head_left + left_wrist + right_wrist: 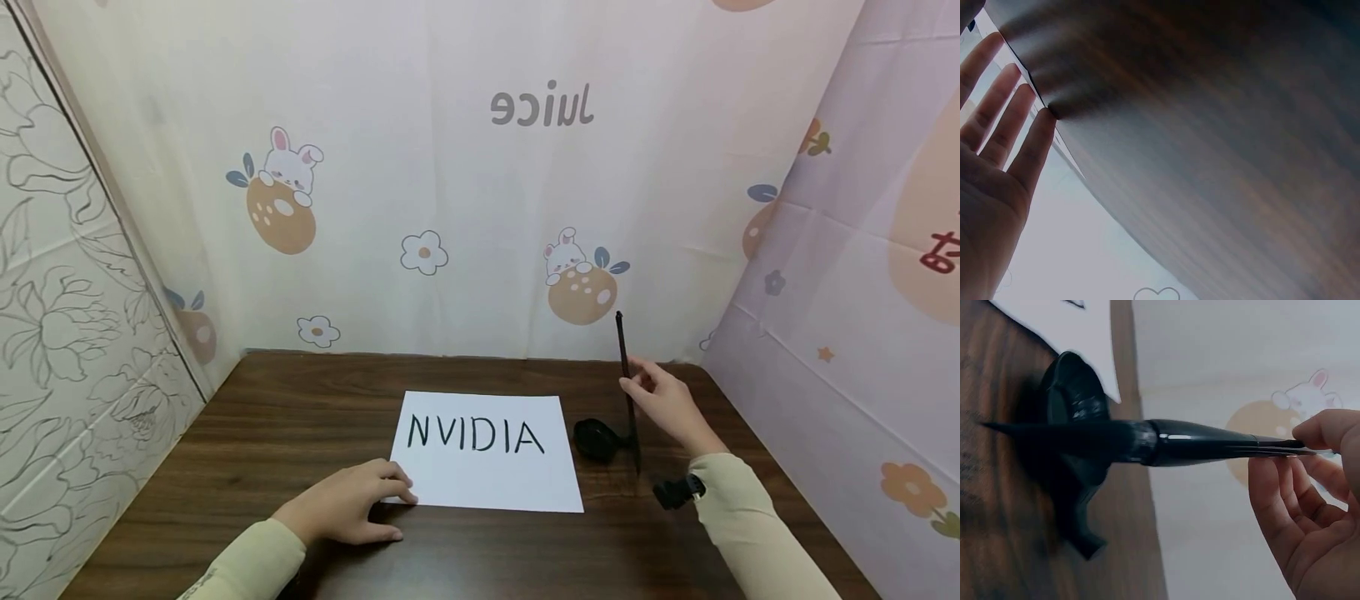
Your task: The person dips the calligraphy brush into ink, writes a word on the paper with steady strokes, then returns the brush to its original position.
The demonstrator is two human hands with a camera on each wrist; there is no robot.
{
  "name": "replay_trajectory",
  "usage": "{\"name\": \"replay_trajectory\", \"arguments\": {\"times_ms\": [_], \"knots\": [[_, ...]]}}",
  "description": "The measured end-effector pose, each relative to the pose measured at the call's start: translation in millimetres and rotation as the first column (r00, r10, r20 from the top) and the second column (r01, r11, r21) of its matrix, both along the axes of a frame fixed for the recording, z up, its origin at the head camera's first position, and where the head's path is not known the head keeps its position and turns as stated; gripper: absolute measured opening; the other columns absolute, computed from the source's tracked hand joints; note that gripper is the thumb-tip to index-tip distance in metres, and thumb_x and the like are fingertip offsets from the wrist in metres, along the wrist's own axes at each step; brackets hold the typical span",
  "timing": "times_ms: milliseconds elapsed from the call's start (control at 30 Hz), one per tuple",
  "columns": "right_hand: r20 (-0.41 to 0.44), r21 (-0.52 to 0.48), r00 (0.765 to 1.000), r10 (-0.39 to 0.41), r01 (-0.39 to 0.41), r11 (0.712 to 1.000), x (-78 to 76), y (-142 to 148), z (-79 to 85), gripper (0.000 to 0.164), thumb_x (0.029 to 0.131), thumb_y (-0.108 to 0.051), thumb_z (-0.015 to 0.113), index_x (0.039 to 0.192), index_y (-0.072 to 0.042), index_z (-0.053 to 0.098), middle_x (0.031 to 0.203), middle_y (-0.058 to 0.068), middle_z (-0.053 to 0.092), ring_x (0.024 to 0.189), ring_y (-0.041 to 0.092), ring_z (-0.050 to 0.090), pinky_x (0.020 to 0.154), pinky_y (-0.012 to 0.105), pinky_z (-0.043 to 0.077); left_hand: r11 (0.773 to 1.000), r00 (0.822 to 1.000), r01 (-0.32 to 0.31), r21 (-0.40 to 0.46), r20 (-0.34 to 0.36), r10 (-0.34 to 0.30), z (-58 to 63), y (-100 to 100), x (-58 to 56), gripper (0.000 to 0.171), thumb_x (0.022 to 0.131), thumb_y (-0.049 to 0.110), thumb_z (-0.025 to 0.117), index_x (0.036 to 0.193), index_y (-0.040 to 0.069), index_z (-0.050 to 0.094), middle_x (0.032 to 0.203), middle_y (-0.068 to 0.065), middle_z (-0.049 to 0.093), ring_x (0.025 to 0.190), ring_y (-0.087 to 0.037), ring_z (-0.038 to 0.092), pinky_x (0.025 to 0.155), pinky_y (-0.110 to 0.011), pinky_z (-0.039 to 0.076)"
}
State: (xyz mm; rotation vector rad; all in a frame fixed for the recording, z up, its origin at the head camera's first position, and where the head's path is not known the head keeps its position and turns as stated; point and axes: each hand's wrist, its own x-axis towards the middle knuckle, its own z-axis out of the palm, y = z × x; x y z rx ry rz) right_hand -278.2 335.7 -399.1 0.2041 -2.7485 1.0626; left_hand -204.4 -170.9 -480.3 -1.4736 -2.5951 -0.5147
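Observation:
My right hand [669,407] pinches the slim handle of a dark calligraphy brush [1200,444] between thumb and fingers. The brush stands nearly upright, its black bristles pointing down beside a small black dish [595,440] with a short curved stem. In the right wrist view the bristles overlap the dish [1075,394], their tip showing past it over the wood. A white sheet of paper [487,481] lettered NVIDIA in black lies left of the dish. At its lower left corner rests my left hand [348,502], fingers loosely spread, fingertips at the paper's edge.
Everything lies on a dark wood-grain table [300,417]. A printed curtain [465,183] rises along its back edge, and another patterned curtain [817,333] stands close to the right arm. On the left is a white flower-patterned panel [67,317].

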Motion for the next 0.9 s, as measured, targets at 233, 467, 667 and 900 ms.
{"name": "replay_trajectory", "arguments": {"times_ms": [233,467,667,900], "knots": [[0.035,0.036,0.999,0.026,-0.028,0.999,-4.4,5.7,-12.9,0.053,0.103,-0.03,0.058,0.145,-0.001,0.046,0.086,0.008,0.059,0.067,0.032,0.064,0.057,0.033,0.049,1.0,1.0,-0.006,-0.005,0.011,0.006,-0.9,-0.2,-1.4,0.034,0.087,0.042,0.077,0.116,0.024,0.071,0.118,0.006,0.059,0.104,-0.009,0.058,0.086,-0.029,0.052],[0.099,0.028,0.994,0.054,-0.057,0.998,-9.4,5.9,-20.9,0.053,0.102,-0.026,0.06,0.144,0.003,0.045,0.087,0.008,0.06,0.066,0.022,0.064,0.064,0.039,0.054,1.0,1.0,-0.012,-0.01,0.018,0.012,-0.6,-0.6,-1.5,0.034,0.088,0.043,0.076,0.116,0.025,0.071,0.119,0.006,0.058,0.104,-0.008,0.058,0.086,-0.029,0.052],[0.168,0.033,0.984,0.062,-0.069,0.997,-13.7,7.9,-28.8,0.056,0.102,-0.027,0.06,0.145,0.004,0.044,0.091,0.008,0.062,0.07,0.02,0.065,0.069,0.04,0.055,1.0,1.0,-0.001,-0.003,0.009,0.001,0.2,-0.5,-0.6,0.034,0.087,0.042,0.077,0.115,0.024,0.071,0.118,0.006,0.058,0.104,-0.009,0.058,0.085,-0.029,0.052],[0.207,0.04,0.976,0.069,-0.079,0.996,-17.2,10.0,-34.9,0.052,0.101,-0.022,0.059,0.143,0.006,0.045,0.091,0.01,0.061,0.073,0.022,0.063,0.068,0.039,0.053,1.0,1.0,0.008,0.007,-0.002,-0.008,2.8,0.3,0.7,0.033,0.088,0.04,0.077,0.115,0.023,0.071,0.118,0.005,0.058,0.104,-0.01,0.059,0.085,-0.03,0.052]]}}
